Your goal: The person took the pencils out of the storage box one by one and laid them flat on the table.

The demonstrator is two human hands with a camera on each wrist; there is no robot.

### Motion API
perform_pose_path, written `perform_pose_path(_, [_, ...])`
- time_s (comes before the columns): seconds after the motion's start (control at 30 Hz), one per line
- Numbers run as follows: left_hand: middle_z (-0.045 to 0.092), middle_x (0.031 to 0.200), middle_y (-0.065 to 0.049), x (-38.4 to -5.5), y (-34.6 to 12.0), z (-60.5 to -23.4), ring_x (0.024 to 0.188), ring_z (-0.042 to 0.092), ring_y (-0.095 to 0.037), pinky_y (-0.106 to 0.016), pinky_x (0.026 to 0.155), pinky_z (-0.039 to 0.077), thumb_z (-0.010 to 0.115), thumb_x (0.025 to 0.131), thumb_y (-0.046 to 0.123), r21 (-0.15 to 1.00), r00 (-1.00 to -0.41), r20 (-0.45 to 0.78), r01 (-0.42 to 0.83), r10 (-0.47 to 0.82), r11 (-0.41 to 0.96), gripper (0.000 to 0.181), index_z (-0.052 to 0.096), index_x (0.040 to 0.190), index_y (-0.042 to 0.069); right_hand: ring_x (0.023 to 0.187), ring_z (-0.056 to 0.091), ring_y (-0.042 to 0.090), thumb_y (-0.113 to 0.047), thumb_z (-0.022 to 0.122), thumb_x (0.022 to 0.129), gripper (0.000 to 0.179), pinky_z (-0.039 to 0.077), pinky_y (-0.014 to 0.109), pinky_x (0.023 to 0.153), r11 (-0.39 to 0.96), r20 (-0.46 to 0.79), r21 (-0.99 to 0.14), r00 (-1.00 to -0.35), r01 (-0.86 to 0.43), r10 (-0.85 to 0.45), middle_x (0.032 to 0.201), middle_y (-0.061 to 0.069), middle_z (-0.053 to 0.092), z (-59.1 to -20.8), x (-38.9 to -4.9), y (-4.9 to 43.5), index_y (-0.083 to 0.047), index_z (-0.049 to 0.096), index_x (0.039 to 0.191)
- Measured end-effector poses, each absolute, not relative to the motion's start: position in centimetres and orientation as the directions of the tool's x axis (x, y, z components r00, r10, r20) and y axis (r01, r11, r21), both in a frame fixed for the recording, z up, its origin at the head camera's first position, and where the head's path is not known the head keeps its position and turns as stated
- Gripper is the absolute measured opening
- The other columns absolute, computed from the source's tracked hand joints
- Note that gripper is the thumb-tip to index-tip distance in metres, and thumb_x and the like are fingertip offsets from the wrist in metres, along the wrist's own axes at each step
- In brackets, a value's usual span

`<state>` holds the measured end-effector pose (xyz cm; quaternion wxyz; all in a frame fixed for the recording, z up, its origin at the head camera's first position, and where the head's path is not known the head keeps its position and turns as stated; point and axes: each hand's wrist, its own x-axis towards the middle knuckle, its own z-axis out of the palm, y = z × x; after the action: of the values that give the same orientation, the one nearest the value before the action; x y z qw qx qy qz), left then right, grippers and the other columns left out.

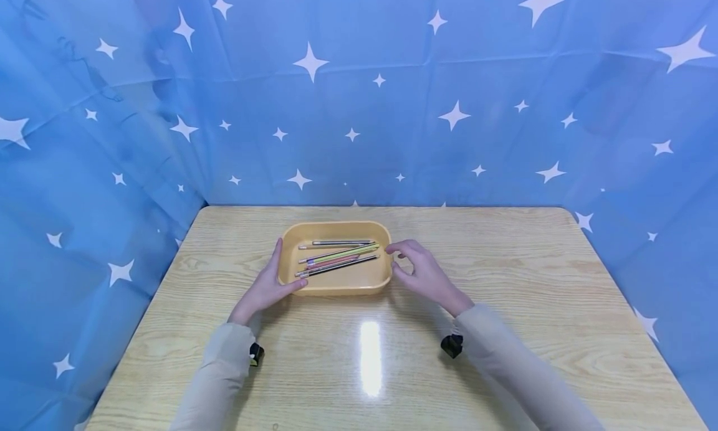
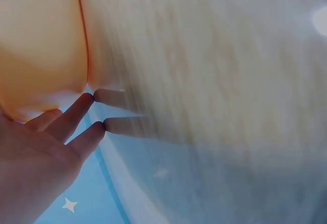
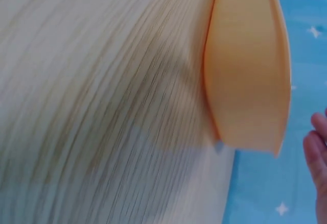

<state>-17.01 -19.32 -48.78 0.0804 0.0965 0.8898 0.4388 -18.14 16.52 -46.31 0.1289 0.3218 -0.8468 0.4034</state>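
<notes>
A shallow yellow-orange plastic tray lies on the table toward its far side. Several pencils, dark, yellow-green and reddish, lie loosely inside it, pointing mostly left to right. My left hand is at the tray's left end, its thumb across the front left rim and its fingers extended along the side wall. Low beside the tray, the fingertips reach the tabletop in the left wrist view. By the right end is my right hand, thumb and forefinger bent and spread apart, with a gap to the tray wall in the right wrist view.
The wood-grain table has rounded far corners and a bright light reflection in front of the tray. A blue curtain with white stars hangs behind and on both sides. Dark wrist cameras sit below both sleeves.
</notes>
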Motion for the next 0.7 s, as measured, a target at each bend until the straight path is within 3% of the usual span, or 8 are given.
perform_pose_path(0.3, [0.005,0.157,-0.024,-16.6,-19.1,-48.9,0.139,0.018,-0.046,-0.057,0.11,0.018,0.077,0.082,0.038,0.808,-0.967,-0.061,0.098,0.246,0.581,0.116,-0.008,0.154,0.006,0.094,0.061,0.023,0.003,0.066,0.082,0.027,0.054,0.038,0.077,0.436,0.446,-0.626,-0.755,-0.647,-0.48,0.103,0.011,0.066,-46.3,-18.3,13.7,0.0,0.066,0.109])
perform_pose_path(0.53, [0.002,0.158,-0.022,-16.6,-19.0,-49.1,0.14,0.015,-0.044,-0.055,0.111,0.015,0.077,0.082,0.036,0.814,-0.966,-0.056,0.102,0.252,0.572,0.116,-0.009,0.154,0.008,0.096,0.061,0.023,0.0,0.068,0.086,0.02,0.052,0.035,0.084,0.468,0.282,-0.666,-0.777,-0.581,-0.563,0.102,0.014,0.067,-46.2,-19.3,11.6,0.0,0.066,0.106])
perform_pose_path(0.7, [0.003,0.158,-0.021,-16.6,-19.1,-49.1,0.141,0.014,-0.043,-0.056,0.112,0.015,0.078,0.082,0.035,0.82,-0.967,-0.047,0.106,0.251,0.562,0.115,-0.008,0.154,0.007,0.096,0.062,0.026,-0.003,0.071,0.086,0.021,0.05,0.037,0.087,0.512,0.216,-0.613,-0.751,-0.602,-0.624,0.102,0.013,0.068,-46.6,-20.4,10.1,0.003,0.066,0.106])
